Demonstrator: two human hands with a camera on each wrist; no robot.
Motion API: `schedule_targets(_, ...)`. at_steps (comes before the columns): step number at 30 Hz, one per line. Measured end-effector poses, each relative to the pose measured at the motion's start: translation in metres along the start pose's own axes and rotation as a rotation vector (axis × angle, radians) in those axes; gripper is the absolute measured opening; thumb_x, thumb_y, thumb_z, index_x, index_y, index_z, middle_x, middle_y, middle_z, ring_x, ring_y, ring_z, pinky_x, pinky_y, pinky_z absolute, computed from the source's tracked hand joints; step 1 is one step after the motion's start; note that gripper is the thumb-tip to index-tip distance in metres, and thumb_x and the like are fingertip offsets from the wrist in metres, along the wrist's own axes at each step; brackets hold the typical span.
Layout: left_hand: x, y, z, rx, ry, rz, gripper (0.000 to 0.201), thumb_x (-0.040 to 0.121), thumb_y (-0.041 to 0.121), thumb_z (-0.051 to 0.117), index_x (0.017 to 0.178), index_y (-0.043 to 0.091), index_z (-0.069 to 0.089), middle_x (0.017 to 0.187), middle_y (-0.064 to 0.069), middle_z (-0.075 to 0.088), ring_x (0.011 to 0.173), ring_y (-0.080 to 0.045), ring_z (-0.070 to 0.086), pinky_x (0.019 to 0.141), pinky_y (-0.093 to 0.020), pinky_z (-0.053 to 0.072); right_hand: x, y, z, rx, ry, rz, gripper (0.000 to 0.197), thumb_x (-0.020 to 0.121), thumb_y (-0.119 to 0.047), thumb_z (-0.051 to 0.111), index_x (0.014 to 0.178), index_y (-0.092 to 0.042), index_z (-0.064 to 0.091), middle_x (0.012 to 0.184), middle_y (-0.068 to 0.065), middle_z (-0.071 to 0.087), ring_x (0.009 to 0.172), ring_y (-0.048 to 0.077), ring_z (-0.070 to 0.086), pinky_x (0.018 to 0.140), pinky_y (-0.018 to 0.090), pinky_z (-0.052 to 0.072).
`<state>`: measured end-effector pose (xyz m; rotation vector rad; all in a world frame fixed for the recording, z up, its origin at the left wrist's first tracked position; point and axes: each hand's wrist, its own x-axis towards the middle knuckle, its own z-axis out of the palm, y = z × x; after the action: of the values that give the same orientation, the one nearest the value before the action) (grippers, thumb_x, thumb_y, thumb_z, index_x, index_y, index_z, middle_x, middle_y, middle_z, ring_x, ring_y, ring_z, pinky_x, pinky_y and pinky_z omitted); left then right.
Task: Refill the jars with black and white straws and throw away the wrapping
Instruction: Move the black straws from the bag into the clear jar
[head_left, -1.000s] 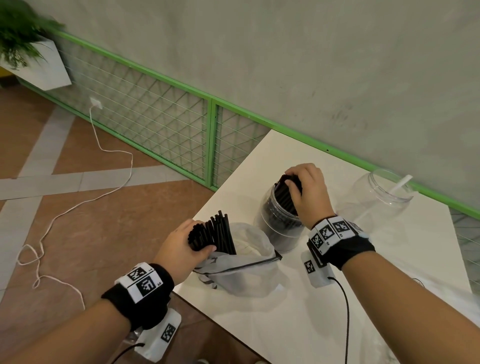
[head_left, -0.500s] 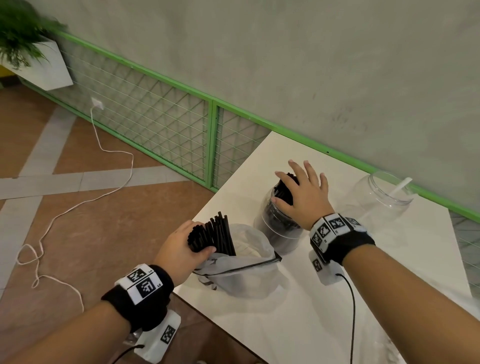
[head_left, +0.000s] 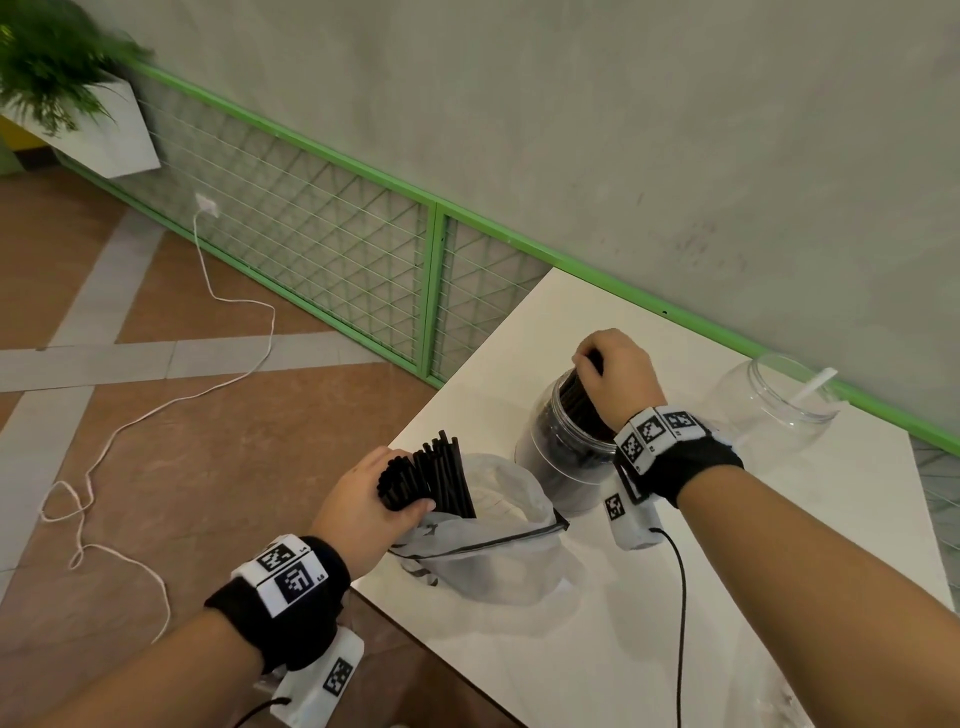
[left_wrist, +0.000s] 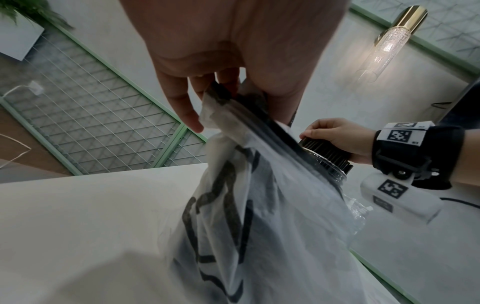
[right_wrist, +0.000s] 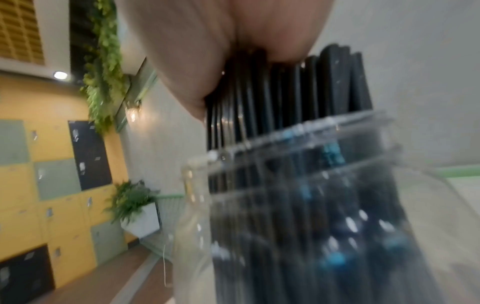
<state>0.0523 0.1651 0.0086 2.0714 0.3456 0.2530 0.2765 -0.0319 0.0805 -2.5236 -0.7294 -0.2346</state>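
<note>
A clear jar (head_left: 563, 457) packed with black straws (head_left: 582, 400) stands mid-table; the same jar (right_wrist: 298, 205) fills the blurred right wrist view. My right hand (head_left: 618, 371) sits on top of the jar, fingers curled round the straw tops (right_wrist: 259, 86). At the table's left edge my left hand (head_left: 371, 501) grips a bundle of black straws (head_left: 436, 475) sticking out of a white plastic wrapping bag (head_left: 493, 551). The bag (left_wrist: 259, 226) hangs below the left hand (left_wrist: 207, 82) in the left wrist view. A second clear jar (head_left: 774, 410) at the back right holds one white straw (head_left: 815, 384).
The white table (head_left: 779, 597) stops just left of my left hand; tiled floor with a white cable (head_left: 156, 415) lies beyond. A green-framed mesh fence (head_left: 337, 249) and a grey wall run behind. A black wrist cable (head_left: 680, 623) trails over the table.
My right hand, spread flat over the jar's straws half a second ago, has curled its fingers round their tops again. The left hand and bag have stayed put.
</note>
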Motion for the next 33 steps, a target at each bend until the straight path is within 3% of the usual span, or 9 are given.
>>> schedule_targets(3,0.000,0.001,0.000,0.004,0.005,-0.001,0.035,0.074,0.017,0.078,0.081,0.039,0.052,0.086,0.011,0.056,0.080,-0.003,0.056,0.065,-0.019,0.039,0.004,0.002,-0.010,0.071,0.114,0.094,0.008,0.090,-0.010,0.056,0.092,-0.006,0.062,0.097,0.007,0.062,0.089,0.020,0.053,0.081,0.024,0.037)
schedule_targets(7,0.001,0.001,0.000,0.000,0.001,0.001,0.035,0.074,0.016,0.078,0.080,0.038,0.051,0.086,0.011,0.055,0.079,-0.005,0.056,0.067,-0.023,0.039,0.008,0.015,-0.007,0.007,-0.047,0.159,0.014,0.090,-0.008,0.053,0.096,-0.007,0.066,0.109,0.010,0.063,0.103,0.027,0.056,0.083,0.022,0.033)
schedule_targets(13,0.001,0.000,0.000,-0.011,0.001,-0.006,0.032,0.073,0.016,0.078,0.081,0.036,0.054,0.087,0.010,0.056,0.080,-0.005,0.057,0.071,-0.028,0.045,-0.004,0.012,-0.010,0.031,-0.075,0.137,0.043,0.097,-0.043,0.048,0.127,-0.015,0.060,0.145,0.006,0.046,0.138,0.026,0.030,0.115,0.037,0.018)
schedule_targets(18,0.001,-0.001,0.000,-0.029,0.003,0.000,0.035,0.073,0.015,0.078,0.078,0.038,0.052,0.084,0.009,0.055,0.077,-0.006,0.056,0.067,-0.023,0.039,-0.062,-0.023,-0.009,0.199,0.141,-0.088,0.041,0.092,-0.034,0.054,0.128,-0.014,0.056,0.130,0.000,0.054,0.124,0.014,0.041,0.106,0.021,0.025)
schedule_targets(21,0.002,0.001,0.001,-0.017,0.000,-0.005,0.035,0.074,0.016,0.078,0.078,0.038,0.051,0.085,0.008,0.055,0.079,-0.007,0.056,0.066,-0.022,0.039,-0.096,-0.045,0.016,0.372,-0.182,-0.085,0.043,0.090,-0.037,0.057,0.128,-0.017,0.056,0.117,-0.008,0.058,0.107,0.007,0.053,0.095,0.023,0.041)
schedule_targets(24,0.002,0.004,0.002,-0.007,-0.006,-0.002,0.037,0.073,0.013,0.077,0.080,0.039,0.052,0.086,0.008,0.057,0.081,-0.008,0.057,0.067,-0.022,0.040,-0.110,-0.056,0.047,0.448,-0.455,0.025,0.062,0.082,-0.045,0.068,0.137,-0.023,0.047,0.120,-0.010,0.056,0.109,0.006,0.053,0.095,0.028,0.046)
schedule_targets(26,0.003,0.007,0.002,-0.022,-0.006,-0.011,0.038,0.072,0.009,0.077,0.080,0.038,0.053,0.088,0.003,0.059,0.082,-0.010,0.058,0.068,-0.023,0.042,-0.110,-0.059,0.063,0.479,-0.502,0.055,0.079,0.069,-0.060,0.070,0.136,-0.026,0.046,0.122,-0.011,0.054,0.114,0.006,0.050,0.099,0.026,0.042)
schedule_targets(29,0.004,0.010,0.003,-0.014,-0.013,-0.024,0.036,0.072,0.007,0.075,0.079,0.035,0.053,0.087,0.003,0.058,0.081,-0.011,0.058,0.068,-0.022,0.042,-0.106,-0.062,0.075,0.527,-0.484,0.098,0.081,0.059,-0.070,0.065,0.129,-0.031,0.053,0.115,-0.007,0.053,0.113,0.010,0.048,0.097,0.026,0.040)
schedule_targets(33,0.004,0.012,0.004,0.014,-0.017,-0.022,0.036,0.072,0.008,0.075,0.075,0.033,0.050,0.081,0.010,0.053,0.074,-0.002,0.053,0.061,-0.012,0.038,-0.100,-0.071,0.077,0.522,-0.491,0.125,0.042,0.075,-0.045,0.076,0.110,-0.030,0.060,0.109,-0.002,0.050,0.110,0.020,0.046,0.093,0.027,0.037)
